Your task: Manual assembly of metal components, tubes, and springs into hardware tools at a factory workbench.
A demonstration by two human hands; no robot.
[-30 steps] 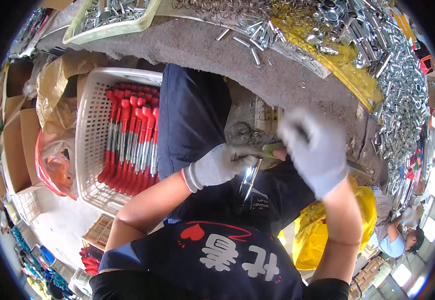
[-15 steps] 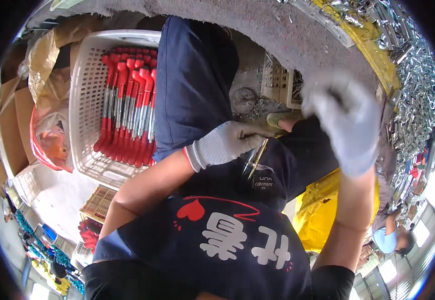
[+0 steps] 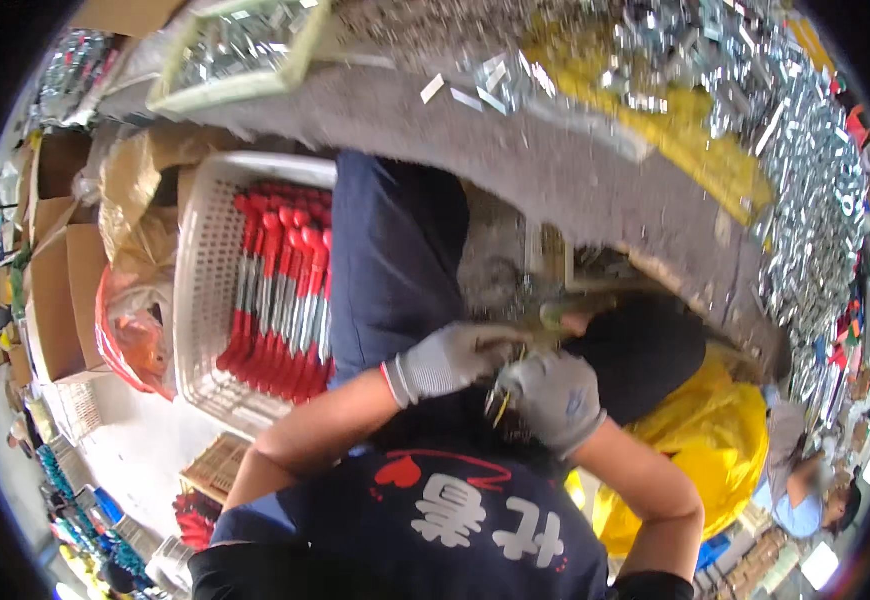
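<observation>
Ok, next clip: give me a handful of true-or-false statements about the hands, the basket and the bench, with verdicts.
1. Both hands wear grey knit gloves. True: the left hand and right hand are gloved.
2. The hands are far apart, one on the bench. False: they meet close together over the lap, around a small metal piece.
3. The white basket holds red-handled tools. True.
4. The basket sits on the person's right. False: it is on the person's left, beside the knee.
5. The grey bench carries a heap of silvery metal parts. True.
6. The yellow bag lies inside the basket. False: it is at the lower right, apart from the basket.
</observation>
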